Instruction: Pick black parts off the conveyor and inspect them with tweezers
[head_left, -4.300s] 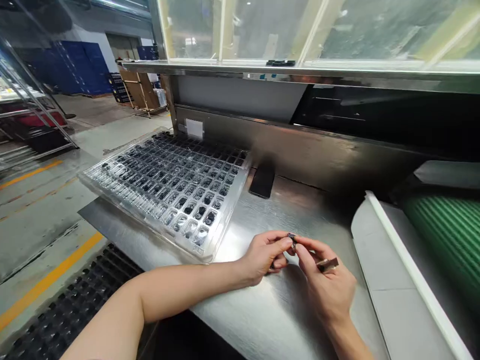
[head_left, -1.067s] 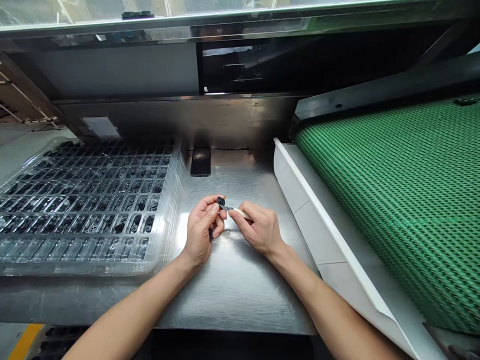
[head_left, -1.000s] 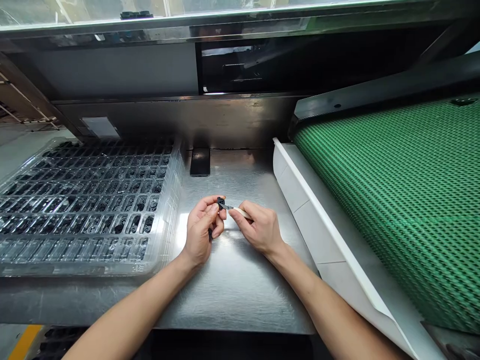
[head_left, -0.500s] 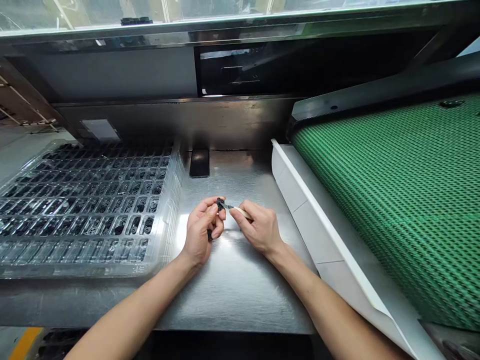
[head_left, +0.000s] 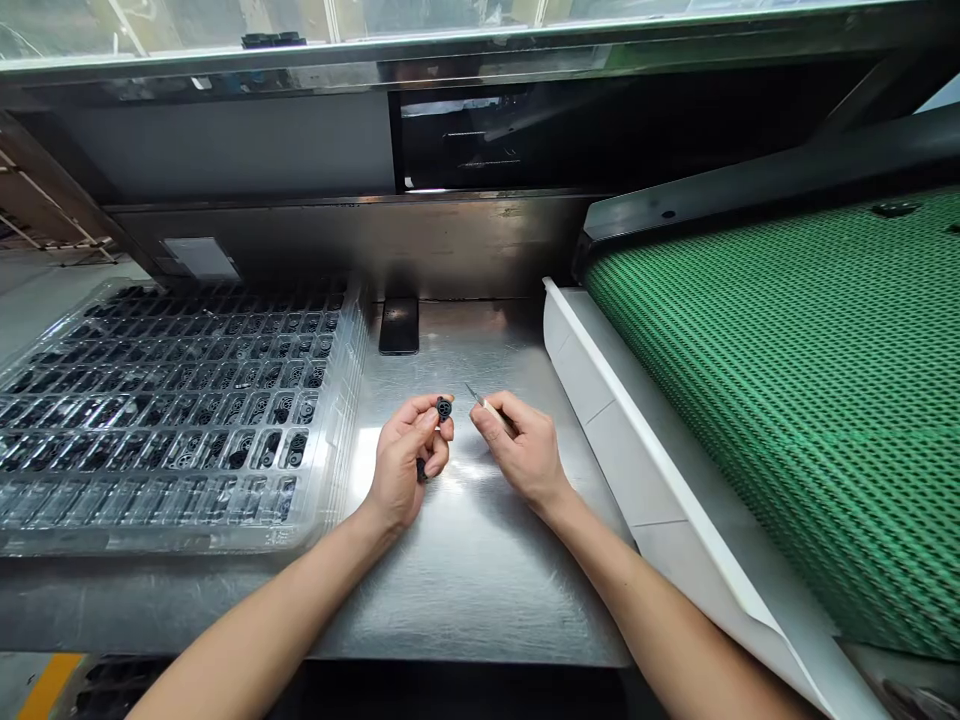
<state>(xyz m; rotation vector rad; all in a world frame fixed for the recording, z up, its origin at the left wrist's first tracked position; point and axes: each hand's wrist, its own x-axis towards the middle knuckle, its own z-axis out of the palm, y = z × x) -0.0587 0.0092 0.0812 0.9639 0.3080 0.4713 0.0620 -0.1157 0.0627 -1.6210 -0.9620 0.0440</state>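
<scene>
Between the thumb and forefinger of my left hand (head_left: pixel 401 455) is a small round black part (head_left: pixel 444 409) with openings in its face. A second black piece (head_left: pixel 421 469) shows under the curled lower fingers of that hand, mostly hidden. My right hand (head_left: pixel 523 442) grips a knife (head_left: pixel 496 413) with a pale handle; its thin blade points up and left, apart from the round part. Both hands are above the metal table (head_left: pixel 450 580).
Stacked clear trays (head_left: pixel 315 520) with black parts in their compartments lie at the left. A black phone (head_left: pixel 399 326) rests at the table's back. A white guard (head_left: pixel 637 430) and a green mesh belt (head_left: pixel 795 350) run along the right.
The knife blade has come away from the round black part and moved a little right with my right hand. My left hand has barely moved. A dark object on the belt has shifted slightly left.
</scene>
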